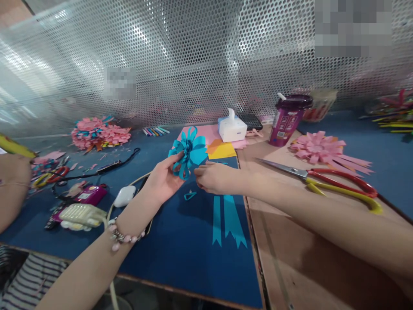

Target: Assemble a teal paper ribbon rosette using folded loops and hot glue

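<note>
Head view: a perforated metal screen (pixel 200 56) stands along the back of my table (pixel 200 267), whose top is dark blue under my hands and brown to the right. On the brown part are a purple cup (pixel 287 122), scissors (pixel 303 174) with their blades pointing left, and a pink flower (pixel 318 148) behind the handles. Tissues (pixel 232 130) sit just behind yellow paper (pixel 222 150). Pens (pixel 156 131) and a pink pile (pixel 97 132) lie at the back left; a white case (pixel 125 196) is beside my left wrist. Another person's arm (pixel 12 189) shows at the left edge.

My left hand (pixel 166 178) reaches up from the lower left, a bracelet (pixel 124 237) at the wrist, and grips the blue flower (pixel 195 153), thumb near its middle, holding it above the blue top. My right hand (pixel 213 177) comes in from the right, back upward, fingers curled, fingertips near the flower's lower right side; I cannot tell whether they pinch anything. Blue strips (pixel 231 219) lie below it, notched ends toward me.
</note>
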Available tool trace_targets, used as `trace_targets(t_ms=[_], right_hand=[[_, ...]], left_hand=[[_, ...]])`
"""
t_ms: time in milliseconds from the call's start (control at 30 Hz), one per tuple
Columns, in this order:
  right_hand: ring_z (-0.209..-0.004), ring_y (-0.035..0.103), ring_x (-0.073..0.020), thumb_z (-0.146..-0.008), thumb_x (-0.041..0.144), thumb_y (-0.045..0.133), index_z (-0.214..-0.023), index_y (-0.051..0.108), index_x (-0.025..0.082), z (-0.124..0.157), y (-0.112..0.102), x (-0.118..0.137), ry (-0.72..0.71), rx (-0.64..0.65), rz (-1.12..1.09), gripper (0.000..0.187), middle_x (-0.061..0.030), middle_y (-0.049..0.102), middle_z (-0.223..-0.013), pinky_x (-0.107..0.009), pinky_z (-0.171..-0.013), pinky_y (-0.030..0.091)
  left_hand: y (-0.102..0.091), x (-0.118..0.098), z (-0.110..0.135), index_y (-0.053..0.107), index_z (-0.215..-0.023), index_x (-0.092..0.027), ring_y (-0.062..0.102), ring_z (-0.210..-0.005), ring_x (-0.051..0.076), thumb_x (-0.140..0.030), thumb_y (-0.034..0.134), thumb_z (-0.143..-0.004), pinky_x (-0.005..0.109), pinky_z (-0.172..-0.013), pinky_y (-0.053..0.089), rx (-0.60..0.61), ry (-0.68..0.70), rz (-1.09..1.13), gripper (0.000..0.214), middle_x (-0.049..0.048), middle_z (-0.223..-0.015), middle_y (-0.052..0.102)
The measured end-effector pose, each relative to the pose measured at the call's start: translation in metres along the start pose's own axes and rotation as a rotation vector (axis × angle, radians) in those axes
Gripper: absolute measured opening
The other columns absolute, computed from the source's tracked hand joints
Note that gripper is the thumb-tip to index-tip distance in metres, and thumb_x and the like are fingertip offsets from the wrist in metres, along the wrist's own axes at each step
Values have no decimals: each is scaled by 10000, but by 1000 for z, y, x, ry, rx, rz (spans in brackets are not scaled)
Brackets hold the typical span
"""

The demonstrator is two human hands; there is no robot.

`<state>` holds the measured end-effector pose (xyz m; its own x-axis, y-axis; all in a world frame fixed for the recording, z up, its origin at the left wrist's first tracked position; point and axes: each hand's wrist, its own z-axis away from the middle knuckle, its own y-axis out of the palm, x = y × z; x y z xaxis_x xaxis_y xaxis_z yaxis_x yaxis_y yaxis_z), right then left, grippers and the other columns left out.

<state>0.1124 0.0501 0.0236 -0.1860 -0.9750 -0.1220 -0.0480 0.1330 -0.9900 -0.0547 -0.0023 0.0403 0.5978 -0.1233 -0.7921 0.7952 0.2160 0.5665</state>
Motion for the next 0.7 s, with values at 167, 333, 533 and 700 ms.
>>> trace_targets(t_ms=[167,333,533,700], right_hand=[[-855,571,-204,-894,162,523,-877,678,117,-1,2,3,11,16,69,162,-110,620,-983,-326,-696,388],[-852,577,-204,-891,160,528,-899,677,100,-3,4,4,35,68,30,160,-118,616,-994,-327,-720,415],[-857,552,-216,-870,140,532,-908,658,65,-4,9,0,2,2,-5,152,-140,602,-956,-340,-746,432],[-820,520,-163,-803,69,554,-778,623,96,0,10,-10,-7,-54,-304,78,-72,566,-813,-260,-710,425]], left_hand=[[1,1,0,624,-745,-125,614,-546,151,-112,589,-821,250,-487,503,8,-6,-12,86,29,-617,615],[2,2,1,630,-742,-123,608,-548,148,-115,582,-829,251,-501,509,22,-3,-20,99,20,-597,597],[3,1,2,619,-726,-119,601,-547,150,-107,573,-830,249,-486,498,15,0,-12,115,33,-612,596],[3,1,3,612,-729,-122,604,-562,142,-105,569,-837,239,-492,495,49,-7,-5,118,41,-642,609]])
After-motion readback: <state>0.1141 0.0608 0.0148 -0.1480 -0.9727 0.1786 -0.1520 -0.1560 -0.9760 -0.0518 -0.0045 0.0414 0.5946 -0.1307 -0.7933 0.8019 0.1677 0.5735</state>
